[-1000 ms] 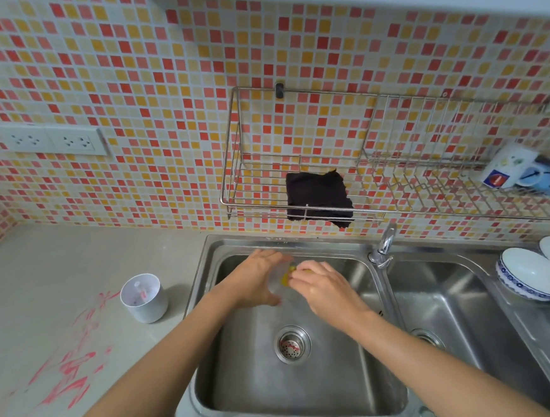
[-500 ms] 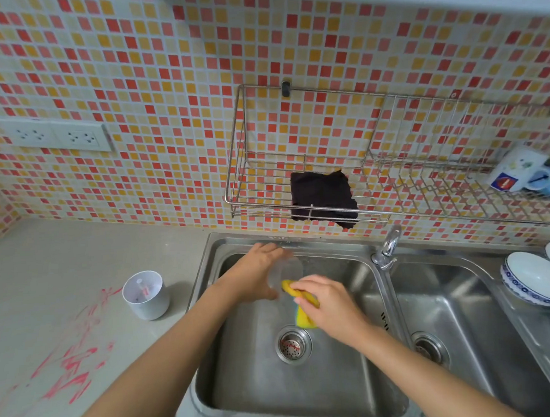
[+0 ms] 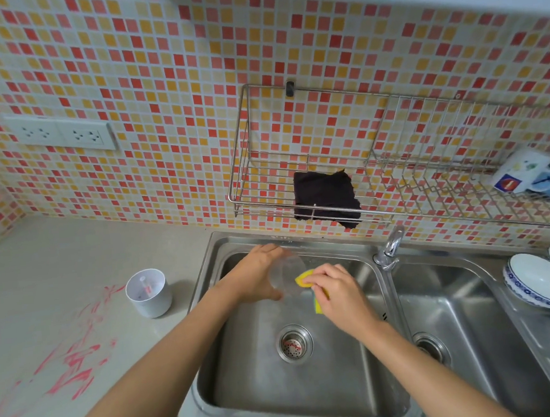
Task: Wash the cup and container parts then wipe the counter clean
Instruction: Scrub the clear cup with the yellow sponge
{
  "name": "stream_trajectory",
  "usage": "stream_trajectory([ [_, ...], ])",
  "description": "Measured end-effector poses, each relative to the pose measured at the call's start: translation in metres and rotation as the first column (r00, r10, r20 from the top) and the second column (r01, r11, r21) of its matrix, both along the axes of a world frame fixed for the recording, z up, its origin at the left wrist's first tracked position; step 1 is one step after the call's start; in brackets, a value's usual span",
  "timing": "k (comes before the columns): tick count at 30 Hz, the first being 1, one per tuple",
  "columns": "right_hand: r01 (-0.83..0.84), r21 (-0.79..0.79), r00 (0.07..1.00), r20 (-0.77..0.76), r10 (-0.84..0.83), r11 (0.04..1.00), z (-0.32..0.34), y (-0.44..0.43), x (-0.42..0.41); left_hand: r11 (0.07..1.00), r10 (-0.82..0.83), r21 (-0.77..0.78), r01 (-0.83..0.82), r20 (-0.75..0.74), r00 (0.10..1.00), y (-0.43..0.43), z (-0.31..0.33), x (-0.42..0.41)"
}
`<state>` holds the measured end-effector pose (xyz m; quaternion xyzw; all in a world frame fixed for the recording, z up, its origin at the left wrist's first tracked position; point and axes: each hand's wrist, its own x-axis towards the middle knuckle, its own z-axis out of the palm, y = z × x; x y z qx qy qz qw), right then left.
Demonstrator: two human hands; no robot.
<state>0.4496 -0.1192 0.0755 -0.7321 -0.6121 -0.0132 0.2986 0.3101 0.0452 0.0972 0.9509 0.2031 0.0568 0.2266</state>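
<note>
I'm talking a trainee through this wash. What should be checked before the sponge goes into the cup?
1. Left hand grips the cup: ok.
2. Right hand holds the sponge at the cup's mouth: ok.
3. Cup is over the sink: ok.
4. Water from the tap: cannot tell; no stream shows.
5. Soap on the sponge: cannot tell.
6. Container stands on the counter, left of the sink, ready for its turn: ok.
</note>
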Motion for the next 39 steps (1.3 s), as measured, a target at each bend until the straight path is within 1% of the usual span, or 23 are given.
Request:
stream_trajectory([
  [3,-0.104,-0.063,0.994,0.032,0.106,0.993,-0.002,-0.005,-0.008,1.0,-0.023,0.014,0.023,-0.024,0.999,0.001,0.002,0.0],
  [4,-0.111,-0.061,0.993,0.044,0.113,0.992,-0.002,-0.006,-0.007,1.0,-0.025,0.008,0.025,-0.025,0.999,0.0,0.001,0.0],
  [7,-0.013,-0.002,0.998,0.057,0.013,1.0,0.001,-0.002,0.004,1.0,0.001,-0.001,-0.001,0.003,1.0,-0.002,0.001,-0.001],
  [8,-0.005,-0.007,0.999,0.051,0.005,1.0,0.002,0.0,0.004,1.0,0.004,0.007,-0.004,0.006,1.0,-0.003,0.001,0.0],
  [11,-0.066,-0.113,0.998,-0.018,0.064,0.991,0.004,-0.001,-0.006,1.0,-0.001,0.024,0.001,-0.009,1.0,-0.001,0.001,-0.002],
  [12,-0.077,-0.136,0.996,-0.05,0.071,0.988,0.008,-0.002,-0.008,1.0,0.012,0.008,-0.012,-0.001,1.0,0.001,0.0,-0.005],
  [13,-0.067,-0.125,0.995,-0.087,0.056,0.99,0.016,-0.001,-0.009,0.999,0.036,-0.023,-0.036,0.017,0.999,0.002,-0.002,-0.008],
  [15,0.007,-0.034,0.981,-0.192,-0.014,0.999,0.037,0.005,-0.009,0.992,0.094,-0.094,-0.088,0.06,0.994,0.004,-0.004,-0.014],
  [17,0.097,0.098,0.962,-0.263,-0.068,0.99,0.064,0.017,-0.011,0.984,0.129,-0.13,-0.118,0.08,0.988,0.006,-0.005,-0.02],
  [20,0.16,0.278,0.957,-0.28,-0.079,0.947,0.108,0.048,-0.015,0.981,0.152,-0.138,-0.136,0.112,0.982,0.009,-0.004,-0.026],
  [22,0.193,0.313,0.949,-0.301,-0.096,0.93,0.131,0.077,-0.014,0.977,0.174,-0.147,-0.154,0.14,0.975,0.011,-0.003,-0.029],
  [25,0.201,0.248,0.939,-0.323,-0.115,0.948,0.143,0.128,-0.006,0.966,0.217,-0.184,-0.184,0.177,0.96,0.012,0.001,-0.032],
  [29,0.221,0.035,0.937,-0.286,-0.202,0.975,0.129,0.181,0.003,0.945,0.262,-0.251,-0.209,0.201,0.944,0.017,0.003,-0.039],
  [31,0.232,-0.052,0.944,-0.228,-0.238,0.971,0.116,0.196,0.005,0.942,0.276,-0.248,-0.225,0.194,0.942,0.021,0.002,-0.044],
  [34,0.273,-0.139,0.947,-0.137,-0.291,0.952,0.093,0.211,0.009,0.936,0.3,-0.247,-0.252,0.182,0.936,0.026,-0.001,-0.05],
  [37,0.321,-0.222,0.926,-0.133,-0.354,0.921,0.085,0.219,0.014,0.933,0.306,-0.248,-0.26,0.171,0.936,0.028,-0.004,-0.053],
  [39,0.326,-0.228,0.927,-0.112,-0.357,0.918,0.087,0.216,0.015,0.936,0.301,-0.24,-0.258,0.159,0.94,0.027,-0.005,-0.054],
])
